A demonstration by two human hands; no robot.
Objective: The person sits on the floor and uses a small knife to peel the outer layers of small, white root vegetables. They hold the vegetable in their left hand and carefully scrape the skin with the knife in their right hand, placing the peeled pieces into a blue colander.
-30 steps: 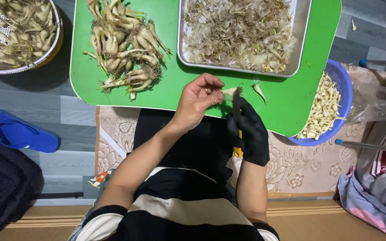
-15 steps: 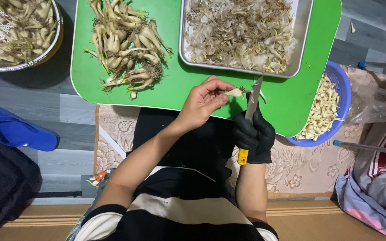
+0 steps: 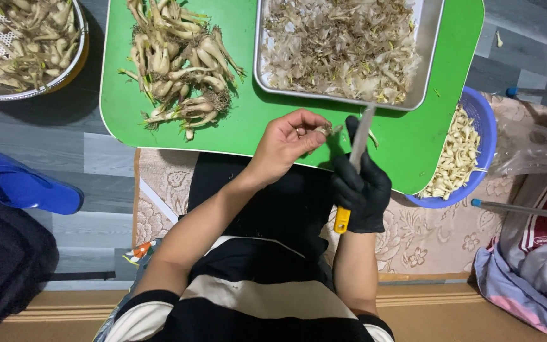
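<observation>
On your green counter (image 3: 413,145) a heap of unpeeled bulbs (image 3: 175,69) lies far left beside a metal tray (image 3: 430,57) of peelings, with a blue basket (image 3: 485,120) of peeled pieces at right, a metal colander (image 3: 64,79) and a blue slipper (image 3: 23,183) at left.

Bright, even overhead light; soft shadows; the knife blade (image 3: 361,130) perhaps slightly blurred.

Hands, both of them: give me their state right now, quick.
Left hand: closed, pinching a small pale bulb in its fingertips.
Right hand, in a black glove: closed around a yellow-handled knife.
</observation>
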